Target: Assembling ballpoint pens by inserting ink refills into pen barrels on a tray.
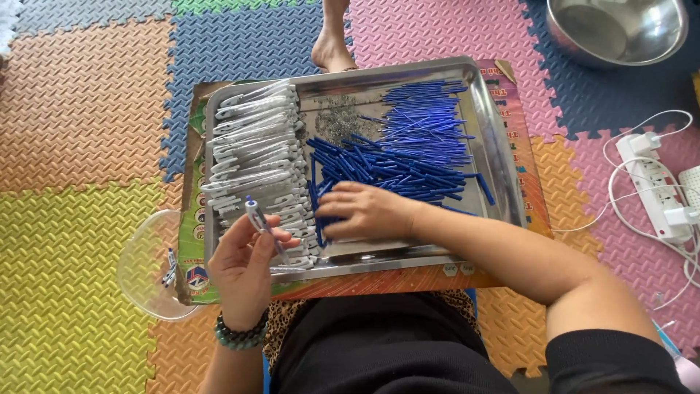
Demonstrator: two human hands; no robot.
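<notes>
Steadying a clear pen barrel [260, 222] pinched in our left hand [244, 266], we closed right hand [364, 211] fingers on one blue refill [319, 228], wisely taking singles.

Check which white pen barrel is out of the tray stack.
The one held upright in the left hand, blue tip up: pen barrel. The others lie stacked on the tray.

Person wearing a black short-sleeved top, sleeve showing on the right upper arm, dark garment covering the lap, leopard-print fabric peeking out beneath it, green beaded bracelet [240, 337] circling the wrist of the left hand [244, 266], right hand [368, 211] wearing nothing, forearms bare
</notes>
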